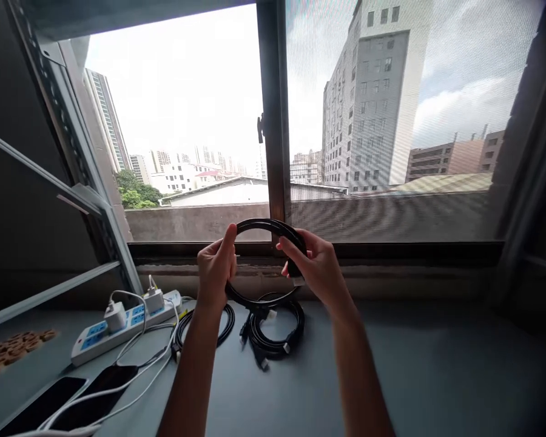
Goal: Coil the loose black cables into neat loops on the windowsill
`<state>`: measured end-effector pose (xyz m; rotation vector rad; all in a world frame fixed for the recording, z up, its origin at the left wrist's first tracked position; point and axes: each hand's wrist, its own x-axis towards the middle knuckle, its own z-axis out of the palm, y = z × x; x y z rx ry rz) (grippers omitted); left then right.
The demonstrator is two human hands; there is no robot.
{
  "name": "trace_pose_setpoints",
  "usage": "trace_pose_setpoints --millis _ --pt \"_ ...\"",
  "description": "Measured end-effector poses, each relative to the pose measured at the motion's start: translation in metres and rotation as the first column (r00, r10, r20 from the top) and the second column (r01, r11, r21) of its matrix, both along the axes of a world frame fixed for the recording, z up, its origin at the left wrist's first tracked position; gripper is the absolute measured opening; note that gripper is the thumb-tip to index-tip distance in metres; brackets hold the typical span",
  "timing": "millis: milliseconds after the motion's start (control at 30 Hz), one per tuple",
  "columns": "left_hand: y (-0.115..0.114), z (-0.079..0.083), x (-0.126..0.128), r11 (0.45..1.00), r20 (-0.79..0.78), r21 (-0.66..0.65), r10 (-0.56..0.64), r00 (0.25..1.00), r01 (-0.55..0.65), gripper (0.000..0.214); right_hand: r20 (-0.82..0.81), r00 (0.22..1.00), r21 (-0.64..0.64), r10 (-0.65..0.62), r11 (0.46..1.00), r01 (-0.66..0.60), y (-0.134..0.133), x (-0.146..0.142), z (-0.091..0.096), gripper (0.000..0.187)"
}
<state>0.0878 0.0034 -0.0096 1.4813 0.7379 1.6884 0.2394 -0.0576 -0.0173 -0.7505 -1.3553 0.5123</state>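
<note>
A coiled black cable point(258, 303) is held up as a ring above the table, in front of the window. My left hand point(216, 264) is closed around the left side of the coil, its thumb pointing up. On the right side, my right hand point(316, 261) grips the coil, with a dark connector end partly hidden at its fingers. Below lies another coiled black cable point(277, 351) with connector plugs at its ends. One more black cable coil point(227, 331) rests to its left, partly behind my left forearm.
On the left a white power strip point(79, 355) carries two white chargers point(115, 317) with white cables. Two dark phones point(45, 403) lie nearby on the grey table point(418, 376). A metal frame point(122, 243) stands at the left, and the window point(273, 121) is behind.
</note>
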Motion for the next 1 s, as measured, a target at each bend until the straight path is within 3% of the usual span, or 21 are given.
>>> trace_pose_setpoints --millis 67,167,267,333,500,600,800,1000 --pt "0.002 -0.001 0.001 0.996 -0.025 -0.073 -0.061 0.998 0.059 0.065 -0.036 0.997 0.038 -0.075 0.996 0.077 0.009 0.001 -0.004 0.044" --pt "0.005 -0.002 0.001 0.985 -0.053 -0.135 -0.114 0.992 0.106 0.065 0.025 0.975 0.138 -0.22 0.967 0.215 0.017 0.001 -0.008 0.038" --pt "0.002 0.001 0.002 0.964 0.004 -0.182 -0.195 0.981 0.193 0.063 0.138 0.959 0.227 -0.247 0.951 0.213 0.017 0.002 -0.01 0.04" --pt "-0.002 0.004 0.003 0.944 0.052 -0.215 -0.244 0.968 0.249 0.06 0.216 0.935 0.251 -0.28 0.942 0.224 0.015 0.004 -0.011 0.049" --pt "-0.01 0.009 0.008 0.879 0.144 -0.271 -0.366 0.919 0.392 0.046 0.323 0.832 0.248 -0.452 0.889 0.386 0.015 0.014 -0.014 0.057" --pt "-0.011 0.008 0.01 0.845 0.176 -0.279 -0.422 0.889 0.456 0.042 0.36 0.817 0.219 -0.45 0.893 0.395 0.017 0.02 -0.017 0.057" --pt "-0.007 0.008 0.007 0.753 0.232 -0.306 -0.534 0.813 0.582 0.031 0.391 0.857 0.16 -0.335 0.942 0.295 0.024 0.026 -0.023 0.055" --pt "0.009 0.002 0.002 0.665 0.276 -0.329 -0.611 0.742 0.67 0.028 0.4 0.846 0.119 -0.351 0.936 0.332 0.028 0.021 -0.025 0.055"
